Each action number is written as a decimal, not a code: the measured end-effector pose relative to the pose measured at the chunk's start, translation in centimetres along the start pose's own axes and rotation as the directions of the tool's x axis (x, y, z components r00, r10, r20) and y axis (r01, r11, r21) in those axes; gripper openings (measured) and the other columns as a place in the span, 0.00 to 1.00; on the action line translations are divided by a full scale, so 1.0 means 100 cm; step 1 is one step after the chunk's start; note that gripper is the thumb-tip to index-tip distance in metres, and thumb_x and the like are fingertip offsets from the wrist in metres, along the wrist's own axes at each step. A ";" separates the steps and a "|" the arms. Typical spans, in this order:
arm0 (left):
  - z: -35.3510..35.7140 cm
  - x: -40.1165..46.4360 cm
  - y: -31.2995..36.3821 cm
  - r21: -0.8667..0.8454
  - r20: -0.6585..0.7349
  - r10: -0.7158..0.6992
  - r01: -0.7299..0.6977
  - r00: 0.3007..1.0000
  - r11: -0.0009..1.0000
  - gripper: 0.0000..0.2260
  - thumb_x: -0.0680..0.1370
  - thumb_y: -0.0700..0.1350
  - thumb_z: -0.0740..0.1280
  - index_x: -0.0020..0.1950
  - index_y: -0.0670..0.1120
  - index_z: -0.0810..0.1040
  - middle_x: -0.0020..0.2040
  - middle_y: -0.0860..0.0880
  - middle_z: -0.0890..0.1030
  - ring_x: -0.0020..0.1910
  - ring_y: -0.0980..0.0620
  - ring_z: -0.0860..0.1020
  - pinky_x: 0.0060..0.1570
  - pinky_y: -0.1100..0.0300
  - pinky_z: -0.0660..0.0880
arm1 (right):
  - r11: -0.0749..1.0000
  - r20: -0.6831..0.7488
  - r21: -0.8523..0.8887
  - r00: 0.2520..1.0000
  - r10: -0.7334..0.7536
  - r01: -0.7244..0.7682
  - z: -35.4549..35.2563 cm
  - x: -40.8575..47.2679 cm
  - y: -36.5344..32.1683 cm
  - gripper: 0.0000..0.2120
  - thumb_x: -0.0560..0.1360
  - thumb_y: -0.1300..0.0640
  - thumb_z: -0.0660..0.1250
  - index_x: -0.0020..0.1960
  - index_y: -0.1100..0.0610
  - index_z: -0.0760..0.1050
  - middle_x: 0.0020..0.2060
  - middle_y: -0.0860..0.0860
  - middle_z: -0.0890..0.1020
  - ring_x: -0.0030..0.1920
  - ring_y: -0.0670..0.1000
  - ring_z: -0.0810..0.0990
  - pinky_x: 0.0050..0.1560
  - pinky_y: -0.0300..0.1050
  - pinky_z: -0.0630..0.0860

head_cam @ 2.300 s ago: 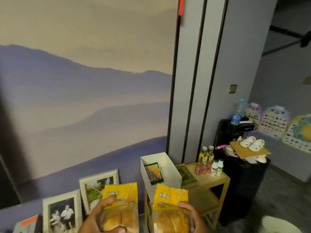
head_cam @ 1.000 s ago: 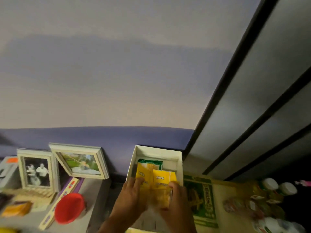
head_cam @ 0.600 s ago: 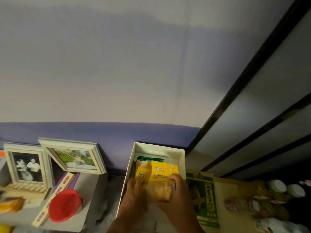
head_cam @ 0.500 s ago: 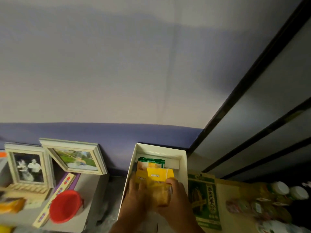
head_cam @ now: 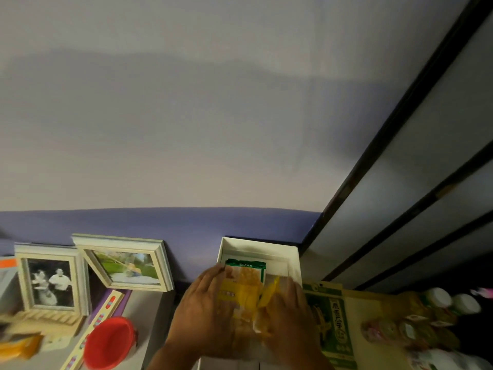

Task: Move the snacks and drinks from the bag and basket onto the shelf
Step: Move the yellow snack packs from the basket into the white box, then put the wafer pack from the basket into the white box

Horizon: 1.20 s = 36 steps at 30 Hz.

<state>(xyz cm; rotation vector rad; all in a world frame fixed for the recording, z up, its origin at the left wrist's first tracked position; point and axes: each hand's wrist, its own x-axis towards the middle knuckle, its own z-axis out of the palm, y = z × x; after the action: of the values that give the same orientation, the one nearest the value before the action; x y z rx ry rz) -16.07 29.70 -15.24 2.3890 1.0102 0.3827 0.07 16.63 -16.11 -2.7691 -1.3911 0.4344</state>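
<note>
Two yellow bread packets (head_cam: 241,296) sit between my hands inside an open white box (head_cam: 294,259) on the wooden shelf top (head_cam: 357,303). My left hand (head_cam: 198,313) presses the left packet; my right hand (head_cam: 289,316) grips the right packet, which is tilted on edge. Behind them in the box stands a green-topped snack packet (head_cam: 245,265). Motion blur smears the packets. The bag and basket are out of view.
A green carton (head_cam: 332,321) lies flat right of the box, with several small bottles (head_cam: 416,321) beyond it. Left, a grey table holds two photo frames (head_cam: 125,263), a red bowl (head_cam: 109,343) and a long ruler-like strip (head_cam: 100,324). The wall is close ahead.
My view tipped down from the room to the box. Both hands carried the yellow packets into the white box and now push them lower, the right packet turning onto its edge.
</note>
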 end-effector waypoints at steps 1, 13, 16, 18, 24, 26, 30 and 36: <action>-0.008 -0.001 -0.001 0.001 -0.012 -0.011 0.011 1.000 1.000 0.33 0.75 0.69 0.51 0.78 0.58 0.57 0.77 0.62 0.55 0.76 0.57 0.57 0.73 0.60 0.53 | 0.999 0.023 0.044 1.000 0.015 -0.016 -0.008 -0.005 -0.002 0.37 0.70 0.35 0.64 0.74 0.49 0.60 0.78 0.54 0.48 0.78 0.60 0.51 0.75 0.59 0.57; -0.167 -0.060 0.036 0.139 -0.232 -0.021 0.054 0.973 0.989 0.41 0.73 0.74 0.39 0.76 0.52 0.66 0.78 0.53 0.62 0.75 0.50 0.64 0.73 0.55 0.56 | 0.970 -0.375 0.130 0.916 -0.142 0.203 -0.148 -0.095 -0.054 0.43 0.69 0.27 0.46 0.78 0.49 0.59 0.79 0.43 0.49 0.79 0.51 0.53 0.75 0.51 0.59; -0.209 -0.104 0.049 0.189 -0.303 -0.023 0.083 0.953 0.978 0.40 0.74 0.73 0.40 0.77 0.52 0.65 0.78 0.53 0.61 0.76 0.51 0.62 0.73 0.56 0.54 | 0.938 -0.402 0.110 0.878 -0.261 0.330 -0.176 -0.125 -0.076 0.44 0.69 0.25 0.43 0.80 0.45 0.49 0.79 0.41 0.42 0.79 0.47 0.43 0.78 0.50 0.52; -0.232 -0.140 0.052 0.227 -0.350 -0.030 0.115 0.936 0.967 0.37 0.76 0.72 0.44 0.77 0.51 0.65 0.78 0.53 0.61 0.76 0.51 0.63 0.74 0.54 0.56 | 0.912 -0.424 0.101 0.847 -0.321 0.397 -0.183 -0.145 -0.093 0.41 0.72 0.26 0.46 0.80 0.44 0.46 0.78 0.39 0.40 0.79 0.46 0.40 0.78 0.49 0.50; -0.285 -0.268 0.037 0.286 -0.442 -0.112 0.258 0.890 0.923 0.33 0.78 0.69 0.52 0.79 0.55 0.56 0.80 0.57 0.53 0.78 0.54 0.55 0.72 0.59 0.48 | 0.846 -0.370 0.051 0.797 -0.478 0.530 -0.174 -0.225 -0.162 0.48 0.65 0.21 0.32 0.79 0.44 0.43 0.79 0.43 0.40 0.79 0.50 0.43 0.78 0.52 0.54; -0.302 -0.314 0.021 0.279 -0.472 -0.169 0.328 0.865 0.902 0.33 0.78 0.70 0.51 0.79 0.56 0.54 0.80 0.57 0.52 0.78 0.55 0.54 0.72 0.59 0.47 | 0.823 -0.351 0.054 0.782 -0.515 0.566 -0.169 -0.255 -0.191 0.51 0.62 0.21 0.29 0.80 0.44 0.43 0.79 0.43 0.40 0.79 0.51 0.43 0.78 0.53 0.53; -0.340 -0.415 -0.019 0.238 -0.484 -0.288 0.440 0.827 0.866 0.36 0.76 0.73 0.48 0.79 0.57 0.53 0.80 0.57 0.51 0.78 0.53 0.54 0.74 0.55 0.53 | 0.761 -0.268 0.095 0.753 -0.601 0.642 -0.151 -0.313 -0.264 0.41 0.74 0.27 0.48 0.79 0.44 0.41 0.79 0.42 0.38 0.79 0.51 0.41 0.77 0.55 0.50; -0.397 -0.575 -0.111 0.192 -0.531 -0.443 0.612 0.722 0.767 0.47 0.65 0.79 0.35 0.80 0.58 0.50 0.80 0.57 0.50 0.78 0.53 0.53 0.76 0.52 0.57 | 0.654 -0.244 0.077 0.651 -0.719 0.752 -0.089 -0.407 -0.408 0.40 0.76 0.30 0.53 0.80 0.44 0.42 0.79 0.42 0.41 0.79 0.51 0.43 0.78 0.53 0.50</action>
<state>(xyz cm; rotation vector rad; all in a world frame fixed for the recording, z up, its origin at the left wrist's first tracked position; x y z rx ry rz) -79.31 8.14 8.19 2.1807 2.0980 0.5962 -52.76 10.22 7.67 -1.7860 -2.1167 0.2143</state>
